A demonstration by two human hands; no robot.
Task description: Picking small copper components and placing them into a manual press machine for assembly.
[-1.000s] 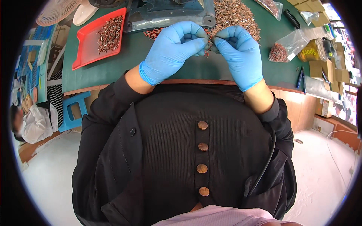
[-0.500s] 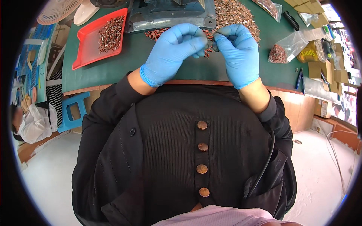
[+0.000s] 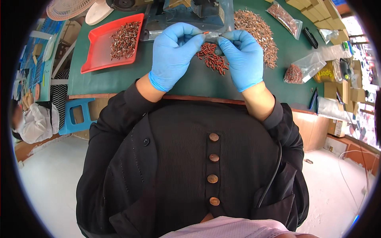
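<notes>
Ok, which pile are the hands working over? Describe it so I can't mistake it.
On the green mat, look just below the gloved left hand and right hand. The small red pile lies there, loose on the mat, not in the red tray, and redder than the big brown heap.

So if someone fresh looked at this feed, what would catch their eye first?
The two blue-gloved hands, left hand and right hand, pinching a small red-tipped part between them over the green mat. Next, the red tray of small parts at left and the loose brown heap at right.
</notes>
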